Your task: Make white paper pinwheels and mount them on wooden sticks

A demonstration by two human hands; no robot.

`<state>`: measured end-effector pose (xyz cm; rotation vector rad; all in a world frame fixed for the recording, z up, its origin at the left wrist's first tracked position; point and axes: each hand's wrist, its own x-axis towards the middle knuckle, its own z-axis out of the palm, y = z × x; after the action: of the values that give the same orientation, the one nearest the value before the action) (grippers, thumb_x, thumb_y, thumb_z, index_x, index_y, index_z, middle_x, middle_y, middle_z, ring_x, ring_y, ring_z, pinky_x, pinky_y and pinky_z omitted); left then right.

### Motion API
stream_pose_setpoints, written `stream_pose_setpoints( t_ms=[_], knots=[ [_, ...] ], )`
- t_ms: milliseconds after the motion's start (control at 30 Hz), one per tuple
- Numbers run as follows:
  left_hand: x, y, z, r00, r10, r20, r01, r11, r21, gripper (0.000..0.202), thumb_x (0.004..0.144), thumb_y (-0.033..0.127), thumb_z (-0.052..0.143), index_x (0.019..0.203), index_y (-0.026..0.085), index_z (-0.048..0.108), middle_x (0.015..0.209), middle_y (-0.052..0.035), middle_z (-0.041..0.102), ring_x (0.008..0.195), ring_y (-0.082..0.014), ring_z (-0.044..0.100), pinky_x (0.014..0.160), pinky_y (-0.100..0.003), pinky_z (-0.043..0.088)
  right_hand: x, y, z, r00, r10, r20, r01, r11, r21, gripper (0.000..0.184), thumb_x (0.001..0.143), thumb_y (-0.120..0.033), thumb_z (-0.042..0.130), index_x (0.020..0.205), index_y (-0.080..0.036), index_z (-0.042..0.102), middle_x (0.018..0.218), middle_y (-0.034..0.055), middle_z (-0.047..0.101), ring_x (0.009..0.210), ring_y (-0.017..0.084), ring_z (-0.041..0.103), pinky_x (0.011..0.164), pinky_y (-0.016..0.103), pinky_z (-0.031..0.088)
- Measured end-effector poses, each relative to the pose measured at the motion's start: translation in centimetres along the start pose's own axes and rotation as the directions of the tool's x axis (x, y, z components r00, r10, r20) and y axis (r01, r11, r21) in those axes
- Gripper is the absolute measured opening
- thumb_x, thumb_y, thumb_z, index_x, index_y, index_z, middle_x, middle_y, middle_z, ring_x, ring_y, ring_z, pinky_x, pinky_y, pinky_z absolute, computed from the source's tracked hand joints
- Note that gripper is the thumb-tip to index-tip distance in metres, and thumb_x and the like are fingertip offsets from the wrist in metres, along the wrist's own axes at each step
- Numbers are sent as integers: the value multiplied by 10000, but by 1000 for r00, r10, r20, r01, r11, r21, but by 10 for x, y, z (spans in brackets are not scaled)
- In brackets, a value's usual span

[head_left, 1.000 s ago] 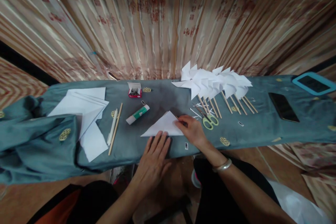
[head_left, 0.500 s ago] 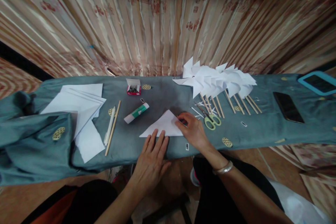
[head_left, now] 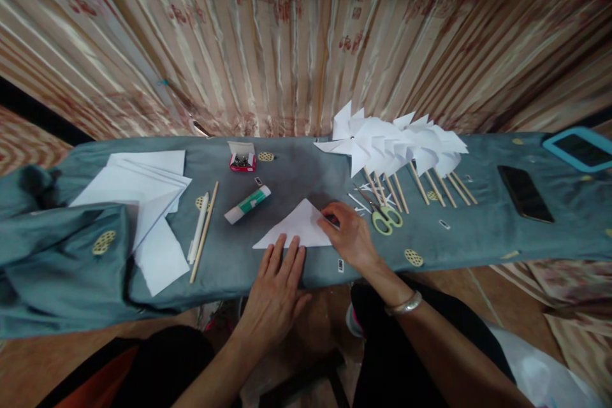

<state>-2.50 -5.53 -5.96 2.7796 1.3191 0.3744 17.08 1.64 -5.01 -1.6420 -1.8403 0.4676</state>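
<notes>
Head view: nearest, the left hand (head_left: 275,290) lies palm down, fingers straight and slightly apart, their tips on the near edge of a folded paper (head_left: 301,220). The right hand (head_left: 351,236) is curled at the paper's right side, thumb on the sheet and forefinger close by; whether they clamp it, I cannot tell. The paper is a triangle, flat on the cloth (head_left: 287,271) between the hands, point away from the person. If the left fingers press too lightly, the layers could slip and the crease come out crooked; the soft cloth, were it to ruck up, could carry the sheet with it.

Further off, a pen (head_left: 198,229) and a stick (head_left: 204,233) lie side by side at left; either might roll if the cloth is tugged. The scissors (head_left: 387,220) lie just beyond the right hand, where a wide elbow-out sweep could knock them. Beyond the glue stick (head_left: 247,204), the open box of pins (head_left: 242,159) could spill if bumped.
</notes>
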Motion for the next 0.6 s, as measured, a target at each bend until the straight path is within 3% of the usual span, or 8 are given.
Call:
stream_pose_setpoints(
  t_ms=[600],
  knots=[
    [0, 4, 2, 1000, -20, 5, 20, 1000, 19, 663, 861, 347, 557, 1422, 64, 347, 1520, -215, 331, 1443, -392, 116, 1099, -576, 298, 1, 2, 1, 1000, 0, -9, 0, 1000, 29, 89, 839, -234, 566, 844, -198, 647, 916, 66, 675, 828, 200, 612, 793, 335, 478]
  ],
)
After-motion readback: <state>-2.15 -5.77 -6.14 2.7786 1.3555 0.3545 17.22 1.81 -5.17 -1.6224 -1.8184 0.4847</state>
